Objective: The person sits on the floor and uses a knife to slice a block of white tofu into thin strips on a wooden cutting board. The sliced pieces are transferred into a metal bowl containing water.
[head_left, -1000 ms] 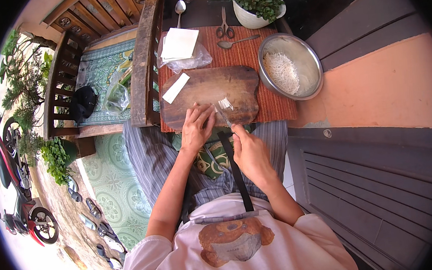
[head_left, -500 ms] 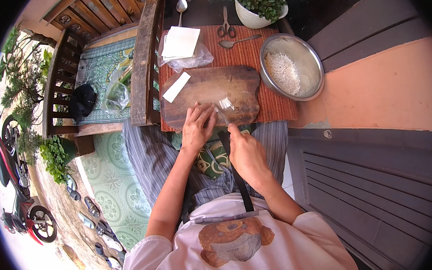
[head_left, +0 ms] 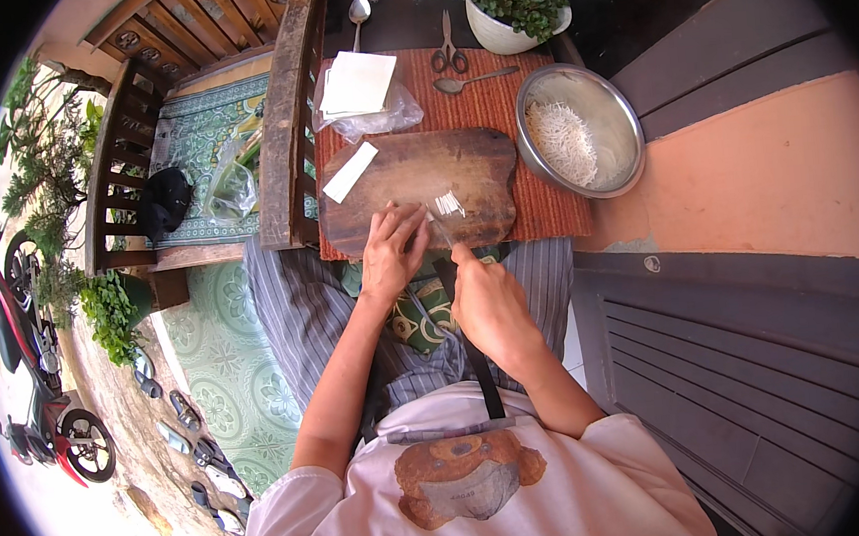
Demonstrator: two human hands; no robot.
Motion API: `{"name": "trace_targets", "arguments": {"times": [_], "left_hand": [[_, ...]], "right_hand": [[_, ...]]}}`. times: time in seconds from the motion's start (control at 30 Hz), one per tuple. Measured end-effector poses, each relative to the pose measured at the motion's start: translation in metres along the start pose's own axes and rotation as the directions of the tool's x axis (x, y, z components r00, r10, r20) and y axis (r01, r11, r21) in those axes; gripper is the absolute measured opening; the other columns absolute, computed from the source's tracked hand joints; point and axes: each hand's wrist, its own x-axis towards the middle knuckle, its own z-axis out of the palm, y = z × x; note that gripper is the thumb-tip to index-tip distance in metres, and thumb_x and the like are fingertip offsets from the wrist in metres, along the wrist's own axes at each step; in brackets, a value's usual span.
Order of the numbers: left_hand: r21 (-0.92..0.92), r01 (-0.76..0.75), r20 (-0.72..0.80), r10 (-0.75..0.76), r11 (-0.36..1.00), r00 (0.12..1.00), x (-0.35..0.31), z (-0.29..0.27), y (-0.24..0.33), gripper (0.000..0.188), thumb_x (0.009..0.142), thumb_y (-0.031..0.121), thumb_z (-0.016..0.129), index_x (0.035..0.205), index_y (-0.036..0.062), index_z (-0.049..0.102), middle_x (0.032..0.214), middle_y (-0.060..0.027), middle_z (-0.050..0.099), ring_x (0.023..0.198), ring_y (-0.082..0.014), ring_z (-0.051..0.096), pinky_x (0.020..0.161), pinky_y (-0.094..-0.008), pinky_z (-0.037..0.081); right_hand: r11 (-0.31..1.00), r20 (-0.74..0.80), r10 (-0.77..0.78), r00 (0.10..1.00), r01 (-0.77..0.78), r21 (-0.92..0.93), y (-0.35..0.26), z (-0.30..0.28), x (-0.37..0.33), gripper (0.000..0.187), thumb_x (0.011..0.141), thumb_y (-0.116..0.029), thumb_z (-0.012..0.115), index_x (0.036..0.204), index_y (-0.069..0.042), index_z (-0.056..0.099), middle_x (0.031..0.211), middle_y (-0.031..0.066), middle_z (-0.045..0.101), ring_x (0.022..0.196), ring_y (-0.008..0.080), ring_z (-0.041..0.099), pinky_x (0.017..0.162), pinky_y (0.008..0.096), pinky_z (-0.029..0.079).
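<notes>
Over the near edge of a wooden cutting board (head_left: 432,158), my right hand (head_left: 494,303) is closed round the handle of a knife, whose thin blade (head_left: 443,231) slants up to my left fingertips. My left hand (head_left: 394,256) presses down on the board with bent, closed fingers; whatever lies under them is hidden. Just right of the blade sit several thin white cut strips (head_left: 449,205). A flat white rectangular piece (head_left: 350,172) rests at the board's left. Behind the board, square white sheets (head_left: 359,82) are stacked on a clear plastic bag (head_left: 394,114).
To the right stands a metal bowl (head_left: 621,105) with white shreds (head_left: 562,144) in it. Scissors (head_left: 449,55), a spoon (head_left: 466,81), another spoon (head_left: 359,19) and a potted plant (head_left: 517,23) are at the back. A wooden armrest (head_left: 285,129) borders the left side.
The knife and my right hand have shifted very slightly. My left hand stays in the same place, and the cut strips look the same.
</notes>
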Motion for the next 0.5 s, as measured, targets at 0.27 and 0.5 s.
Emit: {"name": "trace_targets", "arguments": {"times": [0.27, 0.5], "left_hand": [[-0.007, -0.009, -0.017, 0.009, 1.0, 1.0, 0.0, 0.001, -0.001, 0.03, 0.087, 0.001, 0.079, 0.117, 0.0054, 0.078, 0.117, -0.0112, 0.074, 0.106, -0.0371, 0.068, 0.112, -0.0473, 0.053], [-0.02, -0.014, -0.047, 0.013, 1.0, 0.999, 0.001, 0.002, -0.001, 0.026, 0.087, 0.001, 0.08, 0.113, 0.0052, 0.078, 0.116, -0.0105, 0.074, 0.104, -0.0361, 0.068, 0.111, -0.0472, 0.053]], "right_hand": [[1.0, 0.027, -0.005, 1.0, 0.004, 0.008, 0.008, 0.0, -0.011, 0.031, 0.097, -0.002, 0.06, 0.126, 0.006, 0.06, 0.087, 0.0341, 0.071, 0.088, 0.0524, 0.072, 0.078, 0.0586, 0.058], [0.997, -0.008, 0.03, 1.0, -0.029, 0.069, 0.018, 0.004, -0.019, 0.02, 0.103, -0.005, 0.057, 0.122, 0.0, 0.062, 0.084, 0.034, 0.07, 0.087, 0.0543, 0.07, 0.075, 0.0609, 0.055]]}}
